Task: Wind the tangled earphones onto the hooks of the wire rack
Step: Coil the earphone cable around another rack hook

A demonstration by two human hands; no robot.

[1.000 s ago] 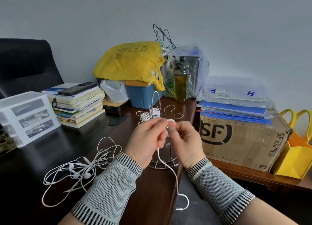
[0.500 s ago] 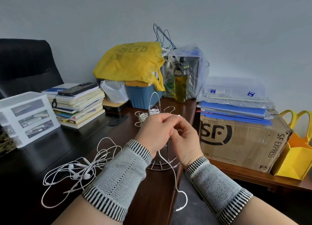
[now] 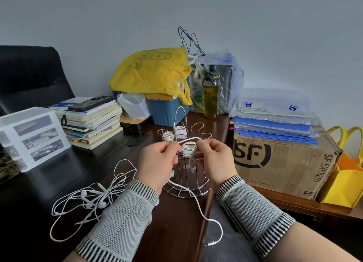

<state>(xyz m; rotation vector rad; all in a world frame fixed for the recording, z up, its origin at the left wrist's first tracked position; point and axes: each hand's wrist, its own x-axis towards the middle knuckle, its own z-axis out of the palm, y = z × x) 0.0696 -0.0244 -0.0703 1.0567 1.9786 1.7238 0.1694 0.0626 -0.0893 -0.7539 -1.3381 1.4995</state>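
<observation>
- The left hand (image 3: 157,163) pinches a white earphone cord (image 3: 188,140) between thumb and fingertips, and the right hand (image 3: 218,159) pinches the same cord a little further along; both hands are closed on it, with a short span arched between them.
- That span sits just above a hook (image 3: 189,146) at the front of the wire rack (image 3: 186,189), where several turns are already coiled. Two hooks behind also carry finished coils, and at least two hooks to the right look bare.
- The rest of the cord trails down past the rack's base and hangs off the desk (image 3: 176,232) edge, ending in its plug (image 3: 211,243).
- A tangled bundle of earphones (image 3: 94,200) lies on the desk to the left, well apart from the rack (apparently still to be wound).
- To wind well, the person would likely keep light tension on the span, lay each turn snugly beside the last, and feed slack from the hanging tail so the plug does not snag on the rack's base.
</observation>
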